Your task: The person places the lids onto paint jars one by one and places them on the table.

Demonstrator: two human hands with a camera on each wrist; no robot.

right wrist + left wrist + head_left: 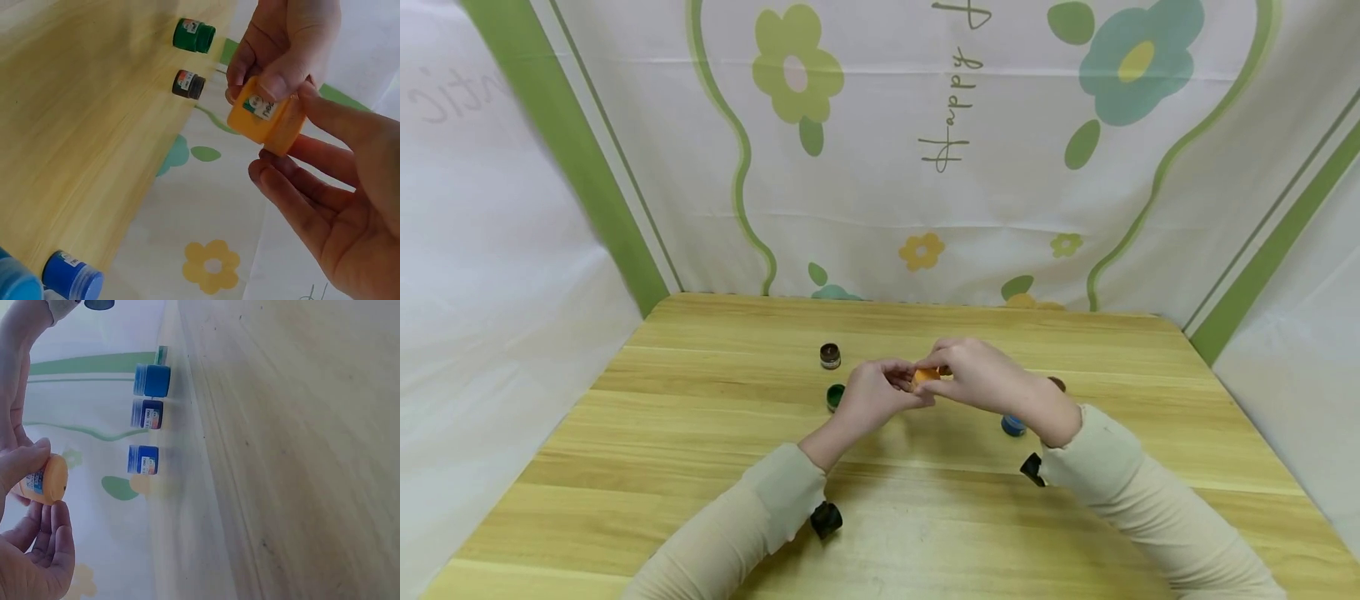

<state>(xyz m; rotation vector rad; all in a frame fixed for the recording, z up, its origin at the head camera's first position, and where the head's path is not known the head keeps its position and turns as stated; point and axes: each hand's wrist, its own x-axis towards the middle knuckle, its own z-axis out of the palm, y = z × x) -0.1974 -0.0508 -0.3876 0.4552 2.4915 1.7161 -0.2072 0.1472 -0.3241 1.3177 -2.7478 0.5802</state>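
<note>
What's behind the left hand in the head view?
Part of a green jar shows past the left hand, which grips the orange jar. The hand covers the rest; anything else behind it can't be seen.

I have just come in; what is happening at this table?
A person holds an orange jar above the wooden table. The left hand grips its labelled body, while the right hand pinches its lid; whether this is loosened, I cannot tell. A green jar and a brown jar stand to the left, blue jars to the right.
</note>
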